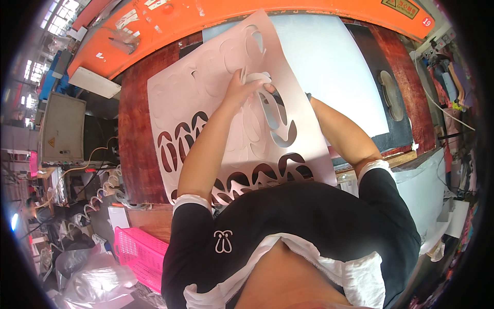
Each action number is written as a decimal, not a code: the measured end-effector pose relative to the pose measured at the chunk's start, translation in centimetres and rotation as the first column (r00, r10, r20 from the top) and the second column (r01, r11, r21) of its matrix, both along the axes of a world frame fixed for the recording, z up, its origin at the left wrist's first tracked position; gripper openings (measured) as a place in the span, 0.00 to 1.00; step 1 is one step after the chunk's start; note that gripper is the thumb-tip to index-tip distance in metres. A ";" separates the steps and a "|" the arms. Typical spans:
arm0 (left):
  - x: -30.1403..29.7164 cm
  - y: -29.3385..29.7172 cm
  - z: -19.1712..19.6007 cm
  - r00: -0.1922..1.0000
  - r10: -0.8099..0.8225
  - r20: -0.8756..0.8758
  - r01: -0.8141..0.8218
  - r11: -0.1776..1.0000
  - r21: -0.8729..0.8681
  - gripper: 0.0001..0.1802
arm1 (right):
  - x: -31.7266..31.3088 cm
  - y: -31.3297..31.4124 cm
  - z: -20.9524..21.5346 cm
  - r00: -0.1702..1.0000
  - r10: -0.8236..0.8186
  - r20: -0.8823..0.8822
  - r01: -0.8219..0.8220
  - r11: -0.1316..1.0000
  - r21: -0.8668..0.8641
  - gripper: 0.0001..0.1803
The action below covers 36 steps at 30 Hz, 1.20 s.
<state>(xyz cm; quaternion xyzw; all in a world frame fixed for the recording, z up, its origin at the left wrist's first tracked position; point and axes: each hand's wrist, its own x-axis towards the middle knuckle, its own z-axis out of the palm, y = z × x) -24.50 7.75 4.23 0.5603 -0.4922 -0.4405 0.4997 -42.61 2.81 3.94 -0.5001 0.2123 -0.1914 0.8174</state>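
Note:
A large pale pink sheet [175, 103] with rows of curved shoe-upper shapes cut in it is lifted and tilted in front of me. Holes stand open along its near edge and on its right side; other shapes still sit in the sheet. My left hand [241, 91] is closed on a pale cut-out piece [257, 77] at the upper middle of the sheet, thumb and fingers around it. Behind the sheet's right part is my right hand [271, 88], mostly hidden. Only a few of its fingertips show through a hole, close to the left hand's fingers.
An orange machine beam [216, 23] crosses the far side above the worn red-brown table [139, 129]. A white sheet [329, 67] lies over a black mat on the right. On that mat rests a metal cutting die [392, 95]. A pink basket [141, 257] stands lower left.

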 end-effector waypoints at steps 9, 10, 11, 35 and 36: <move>3.5 3.5 0.5 0.783 0.521 0.341 -0.302 0.796 -0.524 0.24 | -1.7 1.5 -0.5 0.996 -0.035 0.083 0.028 0.996 0.087 0.20; 4.6 4.7 1.0 0.868 0.480 0.127 -0.412 0.839 -0.354 0.23 | -1.6 1.8 -0.6 0.995 -0.034 0.092 0.025 0.995 0.099 0.20; 5.2 5.8 1.2 0.889 0.445 -0.107 -0.458 0.868 -0.192 0.23 | -1.5 2.0 -0.5 0.995 -0.036 0.097 0.026 0.994 0.108 0.20; 2.5 3.9 -3.4 0.890 0.373 -0.262 -0.398 0.916 -0.047 0.24 | 1.7 2.6 0.8 0.980 0.045 0.194 -0.081 0.980 0.181 0.25; 3.0 4.1 -3.5 0.855 0.369 -0.364 -0.403 0.915 -0.019 0.22 | 1.6 2.7 0.8 0.979 0.043 0.199 -0.081 0.979 0.187 0.25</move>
